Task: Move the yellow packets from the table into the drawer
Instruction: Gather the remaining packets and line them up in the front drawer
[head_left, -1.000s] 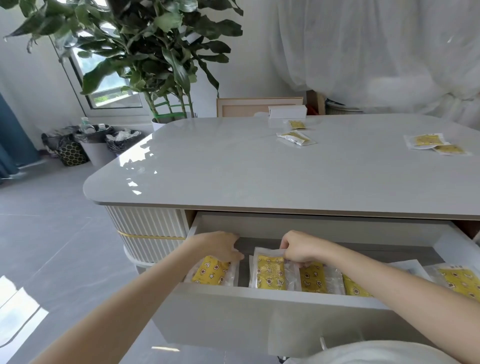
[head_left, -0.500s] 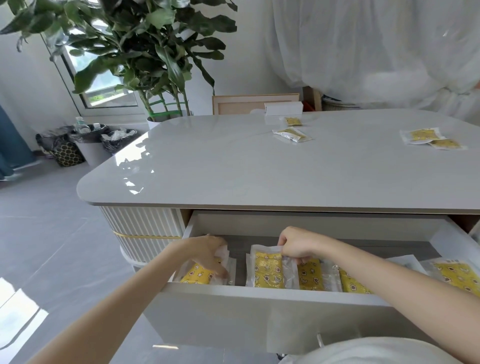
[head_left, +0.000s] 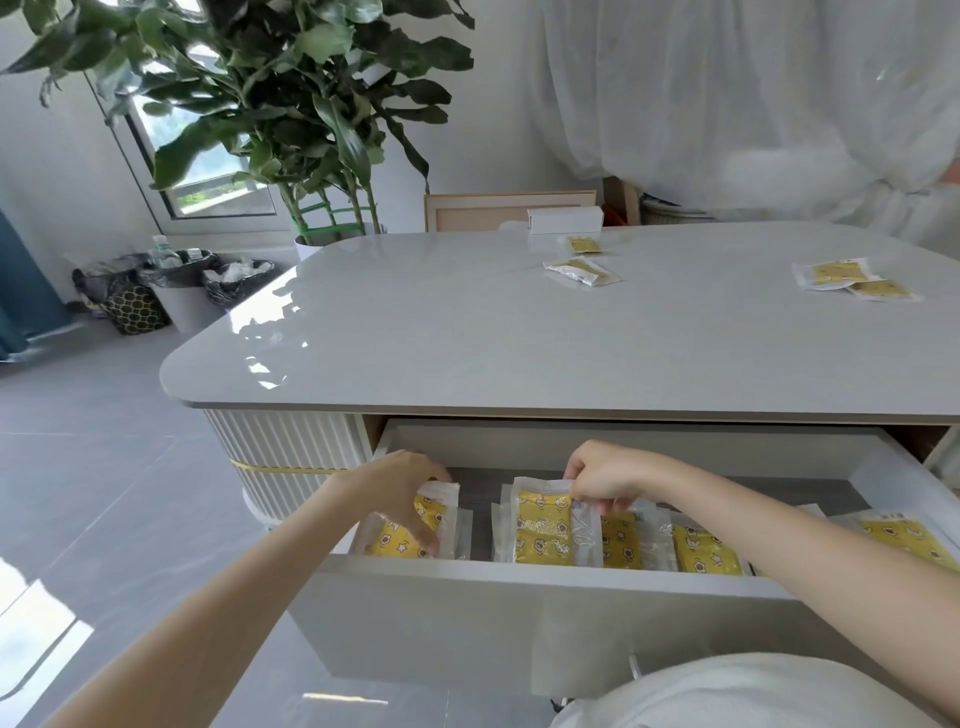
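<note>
The open drawer (head_left: 519, 592) under the grey table (head_left: 467, 338) holds several yellow packets in clear wrappers standing in a row. My left hand (head_left: 400, 488) grips the leftmost packet (head_left: 400, 535) at the drawer's left end, fingers curled over its top. My right hand (head_left: 605, 475) pinches the top edge of a packet (head_left: 543, 527) a little to the right. More packets (head_left: 701, 548) stand further right in the drawer. On the table lie two packets at the back middle (head_left: 579, 270) and two at the right (head_left: 836, 273).
A white box (head_left: 565, 220) sits at the table's back edge, before a wooden frame (head_left: 467, 210). A large potted plant (head_left: 291, 119) stands behind the left corner. Bins with bags (head_left: 182, 286) line the wall on the left. White curtain (head_left: 727, 104) hangs behind.
My left hand has moved further over the leftmost packet and tilted it. My right hand stays on the top of its packet.
</note>
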